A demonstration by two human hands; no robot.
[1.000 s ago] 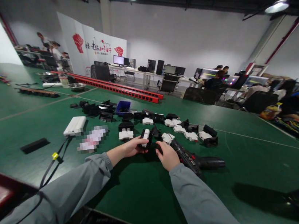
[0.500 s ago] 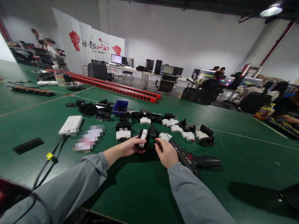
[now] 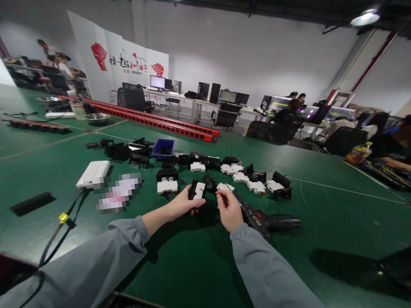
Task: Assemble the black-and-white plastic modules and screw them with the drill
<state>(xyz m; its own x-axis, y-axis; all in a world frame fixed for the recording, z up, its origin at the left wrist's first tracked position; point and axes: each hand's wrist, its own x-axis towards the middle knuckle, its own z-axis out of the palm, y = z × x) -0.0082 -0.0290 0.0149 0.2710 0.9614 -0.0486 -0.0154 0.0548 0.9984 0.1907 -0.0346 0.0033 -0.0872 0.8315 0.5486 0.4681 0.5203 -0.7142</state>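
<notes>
Since half a second ago, the black-and-white rectangular plastic block (image 3: 198, 190) has turned in the left hand (image 3: 182, 205), now showing more of its broad white face. Besides this one held block, at least seven white plastic blocks (image 3: 256, 187) lie on the smooth green tabletop (image 3: 206, 275), from eleven round to two o'clock of the hands, along with one open blue plastic bin (image 3: 160, 156) at eleven and one black pistol-shaped power tool (image 3: 253, 213). The left hand's grip is narrow, thumb and fingers closed about the block, which sits at one o'clock of the palm. The right hand (image 3: 230, 210) curls with thumb and forefinger close together; whether anything is pinched there I cannot tell. From it, the block lies near, at ten o'clock, and the power tool just beside, at four.
</notes>
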